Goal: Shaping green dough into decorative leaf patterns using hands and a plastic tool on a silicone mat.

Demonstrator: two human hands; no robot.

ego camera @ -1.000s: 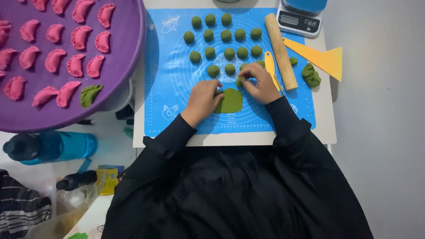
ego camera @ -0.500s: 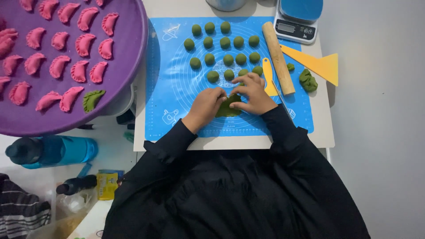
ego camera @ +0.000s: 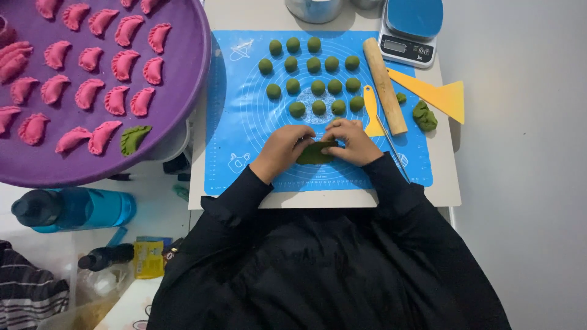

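Both hands, left hand [ego camera: 282,148] and right hand [ego camera: 353,142], pinch a folded green dough wrapper [ego camera: 314,153] over the blue silicone mat [ego camera: 244,122]; sealing well likely needs even pressure along the edge.

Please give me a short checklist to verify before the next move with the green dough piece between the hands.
1. Both hands grip the piece: left hand and right hand pinch the folded green dough piece: ok.
2. Piece is over the blue mat: ok.
3. Edge sealed all along: fingers cover it: cannot tell.
4. Free place on the purple tray beside the finished green dumpling: ok.
5. Green dough balls lie apart from the hands: ok.
6. Rolling pin lies out of the way: ok.
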